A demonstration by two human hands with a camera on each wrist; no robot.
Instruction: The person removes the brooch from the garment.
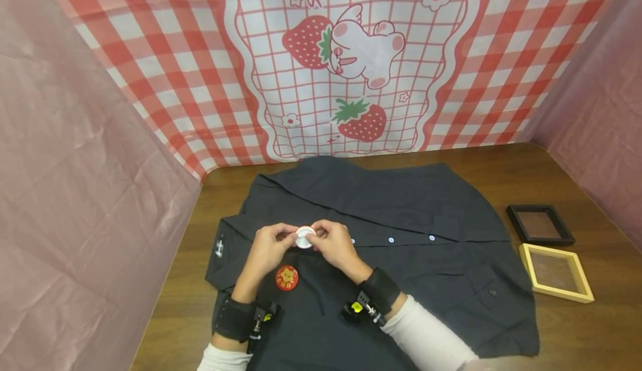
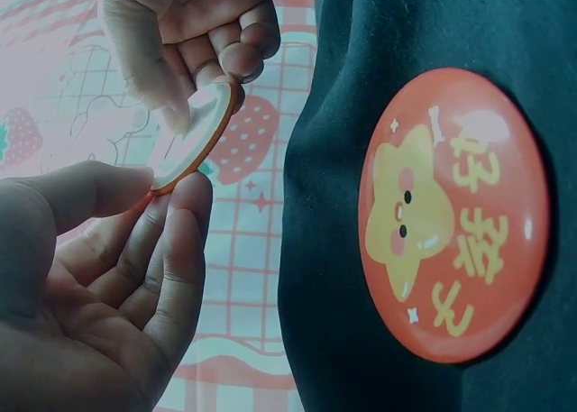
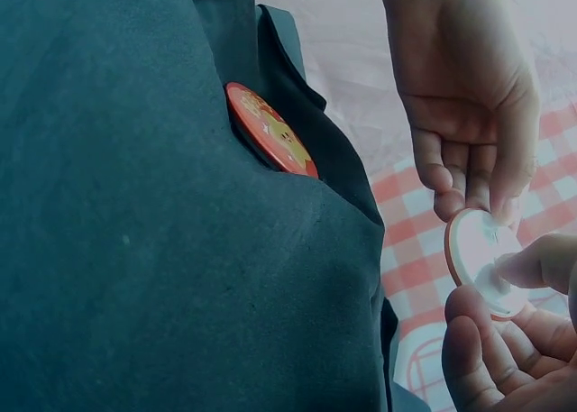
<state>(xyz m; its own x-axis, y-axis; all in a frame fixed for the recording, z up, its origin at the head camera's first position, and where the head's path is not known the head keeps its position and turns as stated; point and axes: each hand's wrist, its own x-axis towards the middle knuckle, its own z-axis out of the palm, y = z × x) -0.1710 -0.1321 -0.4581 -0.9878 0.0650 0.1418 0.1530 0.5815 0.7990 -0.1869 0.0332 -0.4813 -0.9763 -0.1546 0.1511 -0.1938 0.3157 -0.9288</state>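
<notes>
A round pin badge with a white back and a red rim is held above the dark shirt, its back facing me. My left hand pinches one side of it between thumb and fingers. At the opposite side my right hand pinches it, with the thumb pressed on the white back, as the right wrist view shows. The held badge's front is hidden. A second red badge, with a yellow star-shaped character and yellow writing, lies face up on the shirt, nearer to me than the hands.
White buttons run along the shirt's front edge. To the right on the wooden table lie a black frame and a yellow frame. A checked strawberry cloth hangs behind, with pink cloth at the left.
</notes>
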